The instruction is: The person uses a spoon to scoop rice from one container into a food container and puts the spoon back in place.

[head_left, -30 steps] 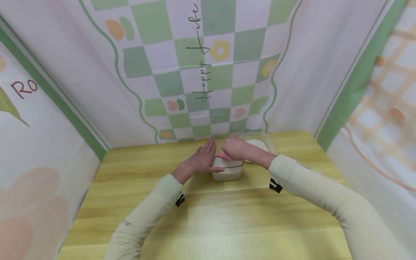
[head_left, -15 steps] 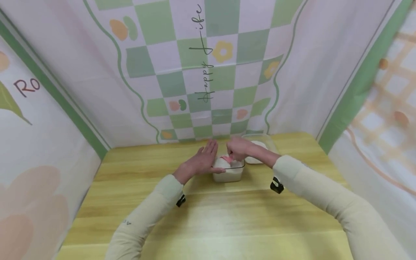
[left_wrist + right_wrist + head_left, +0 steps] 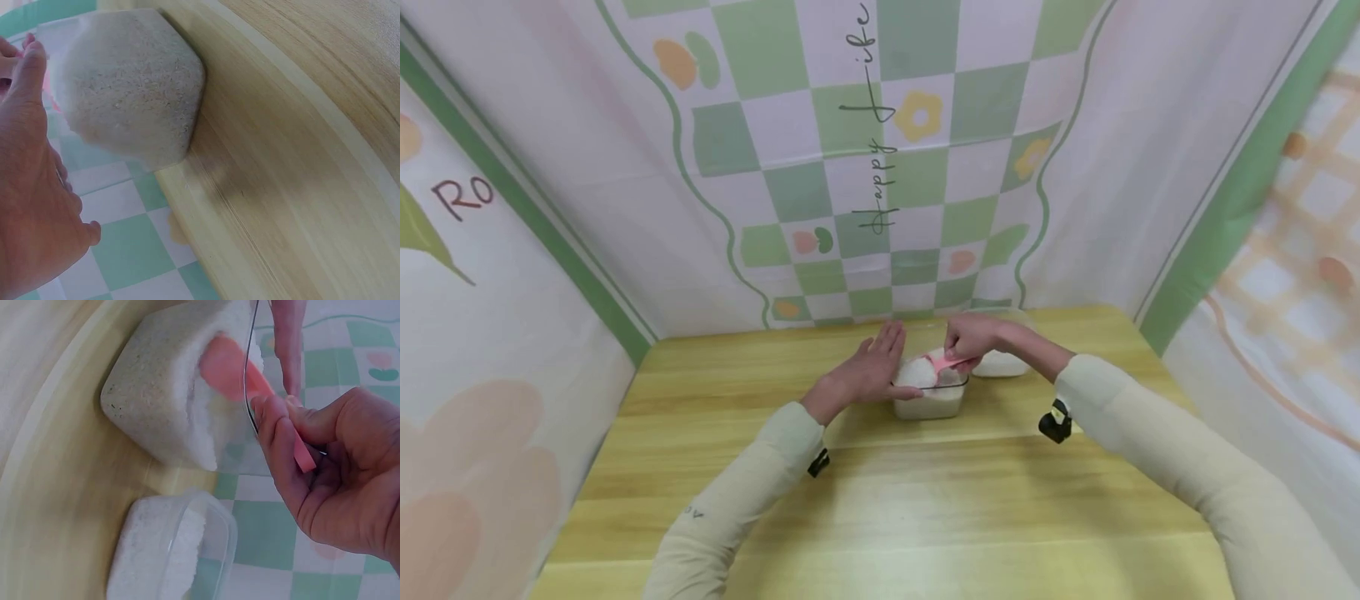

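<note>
A clear box of rice [image 3: 928, 407] stands near the back of the table. My right hand [image 3: 973, 337] grips the handle of a pink scoop [image 3: 228, 365], its fingers curled round it. In the right wrist view the scoop's bowl is sunk in the rice, inside the box's wall. My left hand [image 3: 872, 367] lies against the box's left side, fingers straight and thumb along the front near the rim. In the left wrist view that same hand [image 3: 37, 181] is beside the box, its fingers extended.
A second, lower clear container [image 3: 172, 544] with white rice stands just right of the box, partly behind my right forearm in the head view. A patterned cloth [image 3: 917, 175] hangs at the table's back edge. The wooden table [image 3: 880, 500] stretches toward me.
My right hand has shifted right and tilted the scoop, so more of its pink handle shows. Its forearm has swung right too. The left hand stays against the box.
</note>
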